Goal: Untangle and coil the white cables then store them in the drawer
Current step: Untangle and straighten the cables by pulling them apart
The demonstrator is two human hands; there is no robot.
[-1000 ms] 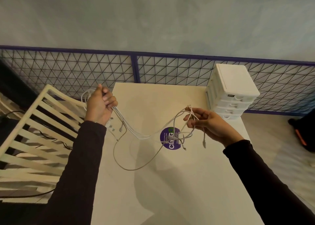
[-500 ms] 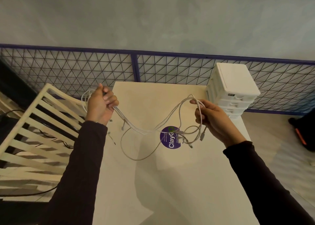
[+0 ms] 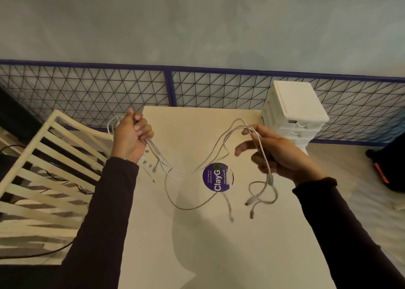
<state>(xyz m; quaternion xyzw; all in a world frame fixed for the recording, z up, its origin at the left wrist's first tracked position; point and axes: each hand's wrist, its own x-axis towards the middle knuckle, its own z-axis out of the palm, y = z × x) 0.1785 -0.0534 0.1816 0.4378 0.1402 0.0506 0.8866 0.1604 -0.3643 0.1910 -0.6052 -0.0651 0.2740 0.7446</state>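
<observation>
While we hold both hands above the pale table point(image 3: 197, 240), the white cables point(image 3: 175, 170) sag between them in tangled loops. Our left hand point(image 3: 131, 138) is clenched round one bunch. Our right hand point(image 3: 279, 157) curls its fingers round the other, with plug ends dangling beneath. A white drawer unit point(image 3: 293, 113) stands at the table's far right corner, beyond a round purple sticker point(image 3: 218, 177).

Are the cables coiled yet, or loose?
Loose, not coiled: the white cables sag in slack strands between the left hand and right hand, with plug ends dangling above the table.
</observation>
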